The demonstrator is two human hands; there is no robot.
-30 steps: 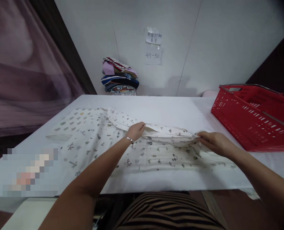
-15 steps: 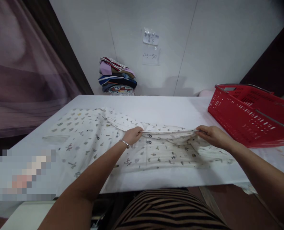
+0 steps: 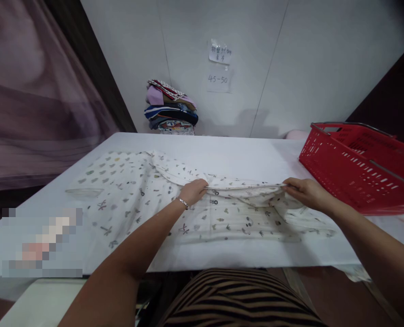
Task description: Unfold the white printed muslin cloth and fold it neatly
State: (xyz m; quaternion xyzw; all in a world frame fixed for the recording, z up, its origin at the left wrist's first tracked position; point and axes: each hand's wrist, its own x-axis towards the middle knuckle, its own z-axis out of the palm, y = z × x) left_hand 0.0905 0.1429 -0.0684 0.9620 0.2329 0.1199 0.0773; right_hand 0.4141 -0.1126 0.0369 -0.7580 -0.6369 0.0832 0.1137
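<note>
A thin white garment point(image 3: 232, 220) printed with small plants and animals lies spread across the table; a sleeve point(image 3: 101, 170) reaches out at its left end. My left hand point(image 3: 194, 191), with a silver bracelet at the wrist, pinches the garment's edge near the middle. Farther right, my right hand point(image 3: 302, 190) grips the same edge. Between the two hands the edge is drawn into a straight line, raised a little, with loose folds hanging below it. Fingertips of both hands are partly hidden by the cloth and knuckles.
A red plastic basket point(image 3: 351, 175) with metal handles stands on the right of the white table point(image 3: 236, 152). Folded clothes point(image 3: 171, 109) are stacked behind the table's far edge, against the wall. Two paper notes point(image 3: 218, 79) hang there. A pinkish curtain point(image 3: 34, 100) covers the left side.
The whole view has shifted slightly, so things sit a little farther right. Both hands keep their hold on the garment's edge, and the cloth lies almost the same.
</note>
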